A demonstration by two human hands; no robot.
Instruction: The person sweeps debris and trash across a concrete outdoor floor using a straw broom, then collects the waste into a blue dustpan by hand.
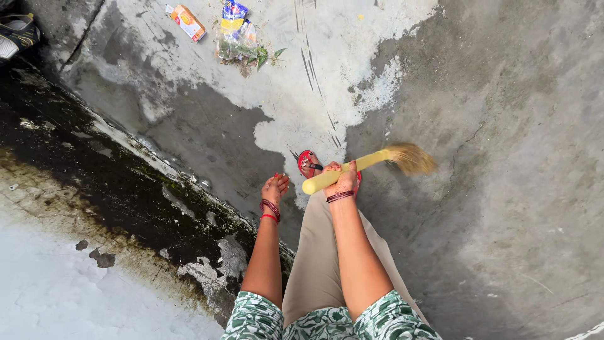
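My right hand is closed around the yellow handle of a broom. Its straw bristles blur to the right, low over the wet concrete floor. My left hand hangs free beside my leg, fingers loosely apart and holding nothing, with red bangles at the wrist. A red sandal on my foot shows just beyond the hands.
A small pile of litter with wrappers and leaves lies on the dry pale patch at the top, an orange packet beside it. A dark, stained wall base runs diagonally on the left. A shoe sits at the top left corner.
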